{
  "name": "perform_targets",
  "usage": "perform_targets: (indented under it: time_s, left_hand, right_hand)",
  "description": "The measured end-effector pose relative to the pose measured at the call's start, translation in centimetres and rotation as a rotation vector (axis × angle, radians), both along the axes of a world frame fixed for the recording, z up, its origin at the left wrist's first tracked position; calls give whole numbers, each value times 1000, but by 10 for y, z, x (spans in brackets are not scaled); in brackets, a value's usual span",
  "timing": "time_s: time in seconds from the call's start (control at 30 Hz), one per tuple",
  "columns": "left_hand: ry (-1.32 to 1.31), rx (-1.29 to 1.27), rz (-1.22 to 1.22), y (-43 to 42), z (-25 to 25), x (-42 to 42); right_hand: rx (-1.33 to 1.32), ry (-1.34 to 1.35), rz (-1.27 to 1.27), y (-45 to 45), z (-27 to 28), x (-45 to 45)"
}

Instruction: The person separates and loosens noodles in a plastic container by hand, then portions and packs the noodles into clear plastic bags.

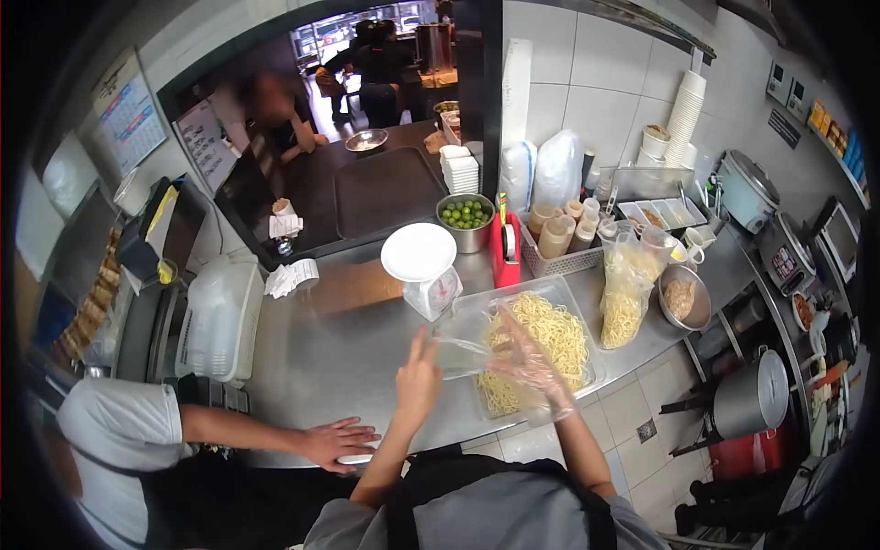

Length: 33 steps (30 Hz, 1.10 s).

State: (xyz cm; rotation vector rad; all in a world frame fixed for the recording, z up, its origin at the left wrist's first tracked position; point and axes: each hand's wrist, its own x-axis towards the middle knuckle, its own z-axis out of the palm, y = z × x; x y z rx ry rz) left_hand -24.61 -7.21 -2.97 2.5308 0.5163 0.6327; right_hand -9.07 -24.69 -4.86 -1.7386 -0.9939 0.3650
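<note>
My right hand, in a clear plastic glove, is over a clear plastic tub of yellow noodles, its fingers spread. To its left is my bare left hand, raised above the steel counter with two fingers stretched upward. A thin sheet of clear plastic spans the gap between both hands; whether either grips it is unclear. Just beyond the left hand stands a white kitchen scale with a round white pan on top.
At left, a co-worker's hand rests on the counter edge. Bagged noodles and a metal bowl stand right of the tub. Behind are a red tape dispenser, a pot of green limes and a bottle basket.
</note>
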Motion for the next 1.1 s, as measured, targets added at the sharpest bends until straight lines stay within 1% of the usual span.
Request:
perform_targets:
  time_s: [0.03, 0.07, 0.1, 0.17, 0.23, 0.27, 0.33, 0.37, 0.4, 0.43, 0.47, 0.5, 0.57, 0.6, 0.63, 0.67, 0.7, 0.77, 0.83, 0.9, 0.97, 1.0, 1.03, 1.1]
  left_hand:
    - [-62, -25, -36, 12, -8, -5]
    - [-132, -110, -73, 23, -6, -11]
    - [-191, -205, -117, 35, 1, -15]
    - [-255, -465, -194, 53, 4, -25]
    - [-273, -584, -255, 64, 5, -33]
    - [-316, -630, -274, 69, 7, -30]
    - [-334, -889, -191, 72, 8, -29]
    - [-336, -1017, -138, 71, 11, -32]
    - [-350, -1064, -108, 68, 16, -32]
    - [-363, -1113, -67, 61, 24, -34]
    - [-380, -1151, -24, 56, 30, -37]
    - [-415, -1135, 3, 54, 27, -37]
    - [-538, -1072, 63, 52, 16, -40]
    - [-595, -1131, 51, 51, 17, -37]
    - [-641, -1196, 39, 46, 16, -39]
    - [-733, -1167, -19, 48, 13, -30]
    - [-756, -1169, -87, 40, 5, -28]
    - [-744, -1116, -134, 32, 3, -15]
    - [-668, -1055, -192, 28, -5, -4]
    - [-507, -983, -271, 28, -17, 4]
    - [-257, -787, -250, 32, -30, 15]
    - [-191, -684, -234, 33, -37, 19]
    - [-126, -581, -217, 34, -43, 25]
    - [-108, -357, -209, 36, -57, 34]
  right_hand:
    - [-132, -159, -27, -6, 20, 1]
    - [-279, -301, -64, -13, 30, 3]
    - [-496, -303, -179, -17, 29, 8]
    - [-728, -461, -118, -17, -44, 34]
    - [-852, -651, -150, -8, -41, 24]
    - [-782, -583, -80, -10, -46, 44]
    - [-629, -465, 66, -12, -60, 82]
    - [-570, -370, 21, -14, -44, 81]
    - [-509, -294, -20, -21, -21, 89]
    - [-450, -215, -52, -25, 12, 87]
    - [-404, -234, -12, -29, 51, 80]
    - [-342, -279, 33, -29, 92, 82]
    - [-272, -432, 5, -33, 135, 81]
    - [-269, -473, -15, -32, 159, 77]
    - [-273, -501, -35, -33, 170, 67]
    - [-320, -604, -67, -23, 162, 77]
    - [-398, -656, -142, -30, 127, 76]
    - [-356, -431, -149, -30, 68, 83]
    - [-803, -492, -36, -12, 40, 84]
    - [-1037, -446, 16, -3, -24, 89]
    - [-1019, -564, -121, 15, -8, 51]
    - [-1008, -613, -190, 21, -2, 38]
    - [-974, -585, -222, 22, -8, 36]
    - [-908, -499, -315, 22, -23, 30]
